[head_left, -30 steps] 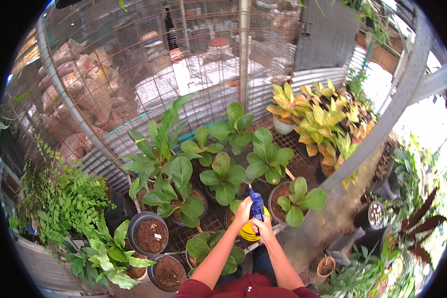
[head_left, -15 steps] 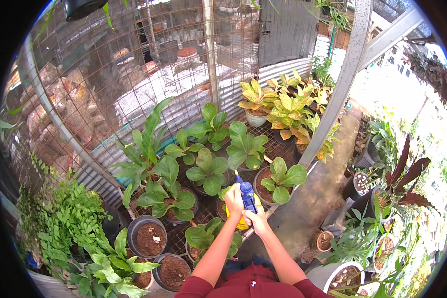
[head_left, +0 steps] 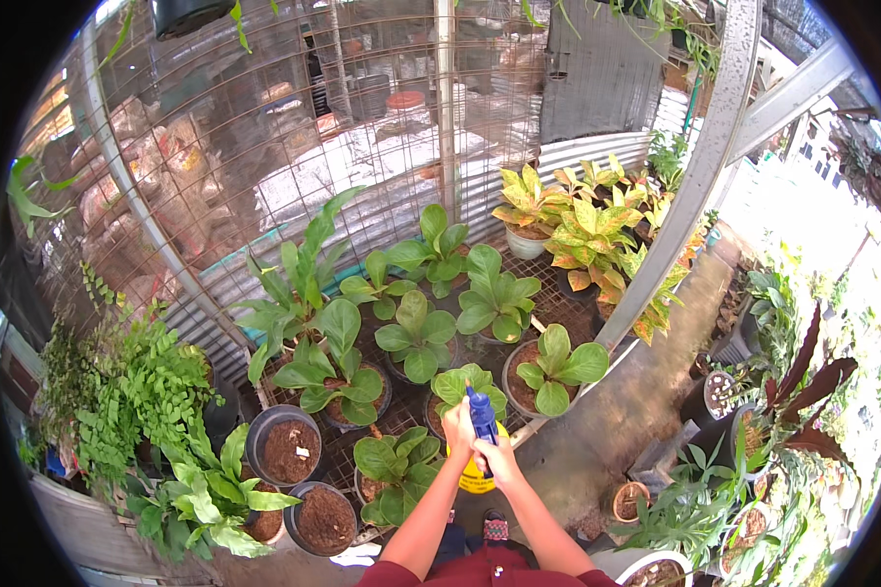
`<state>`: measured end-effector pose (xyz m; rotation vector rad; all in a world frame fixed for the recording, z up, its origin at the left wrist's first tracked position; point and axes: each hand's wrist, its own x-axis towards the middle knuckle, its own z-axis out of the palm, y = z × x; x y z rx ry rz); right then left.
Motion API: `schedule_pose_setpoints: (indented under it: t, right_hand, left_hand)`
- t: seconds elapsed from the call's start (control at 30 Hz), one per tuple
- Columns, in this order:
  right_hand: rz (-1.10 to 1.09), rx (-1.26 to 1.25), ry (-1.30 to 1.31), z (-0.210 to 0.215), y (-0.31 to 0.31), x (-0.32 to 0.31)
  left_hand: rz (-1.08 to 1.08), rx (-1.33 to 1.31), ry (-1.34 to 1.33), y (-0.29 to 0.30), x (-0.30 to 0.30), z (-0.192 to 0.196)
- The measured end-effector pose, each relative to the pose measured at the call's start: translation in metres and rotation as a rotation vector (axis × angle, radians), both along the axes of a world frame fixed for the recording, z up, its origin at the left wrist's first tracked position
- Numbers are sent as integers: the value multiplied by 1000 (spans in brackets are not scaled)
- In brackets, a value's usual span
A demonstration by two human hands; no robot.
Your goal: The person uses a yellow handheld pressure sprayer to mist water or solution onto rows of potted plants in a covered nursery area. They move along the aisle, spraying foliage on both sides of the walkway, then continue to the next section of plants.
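Observation:
Both my hands hold a pump sprayer with a blue head [head_left: 483,411] and a yellow tank [head_left: 477,477] hanging below it. My left hand [head_left: 457,430] is closed round the left side of the blue head. Lower down on the right, my right hand [head_left: 499,458] grips the handle. The nozzle points away from me, toward a leafy potted plant [head_left: 467,384] just beyond. Nearby stand other broad-leaved potted plants, one [head_left: 555,369] to the right and one [head_left: 394,472] to the left of my hands.
The pots rest on a wire mesh bench [head_left: 394,424]. Two soil-filled pots [head_left: 289,452] stand at its left end. Yellow-green plants [head_left: 597,230] fill the far right, behind a slanting metal post [head_left: 700,166]. A concrete path [head_left: 582,460] runs along the right, bordered by more pots.
The view has shifted, so the plants sit lower and slightly to the right. More of the yellow tank now shows, and a shoe has come into view. Both hands keep their hold.

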<state>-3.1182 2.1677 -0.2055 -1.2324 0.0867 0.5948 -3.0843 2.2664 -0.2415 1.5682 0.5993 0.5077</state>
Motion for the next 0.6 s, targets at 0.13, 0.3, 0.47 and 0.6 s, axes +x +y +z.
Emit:
schedule_pose_setpoints:
  t: [0.13,0.3,0.47,0.6]
  right_hand:
    - [5,0,81,-15,-12,-3]
    - [-37,27,35,-4,-21,-1]
    - [-72,66,-136,37,-23,11]
    - [-84,76,-186,53,-24,20]
  left_hand:
    - [25,41,128,-14,-9,-17]
    - [-40,119,158,-21,0,2]
    - [-125,41,-89,-23,19,58]
    - [-153,-38,-268,-28,26,89]
